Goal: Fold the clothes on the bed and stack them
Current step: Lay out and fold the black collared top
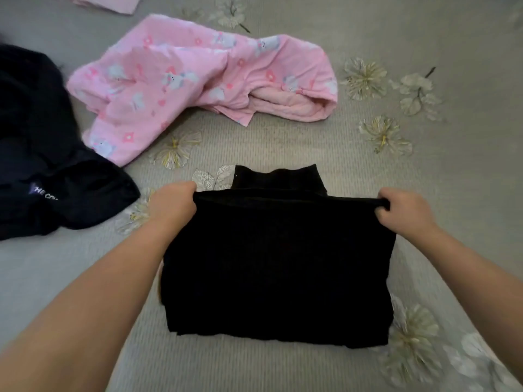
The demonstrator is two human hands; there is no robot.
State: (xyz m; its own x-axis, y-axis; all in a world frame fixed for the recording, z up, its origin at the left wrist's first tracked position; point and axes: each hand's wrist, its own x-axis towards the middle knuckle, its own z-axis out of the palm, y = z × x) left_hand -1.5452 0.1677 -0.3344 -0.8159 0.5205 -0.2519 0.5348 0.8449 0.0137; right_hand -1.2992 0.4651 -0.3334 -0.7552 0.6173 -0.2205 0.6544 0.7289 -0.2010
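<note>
Soft, limp black knit turtleneck [278,267]: left hand [172,203] and right hand [403,210] pinch its far fold's corners, fingers curled.

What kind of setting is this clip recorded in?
Most likely a bedroom at home, atop a bed. The surface is a grey flowered bedspread, with a crumpled pink garment and a dark garment lying loose while both hands fold a black top.
</note>
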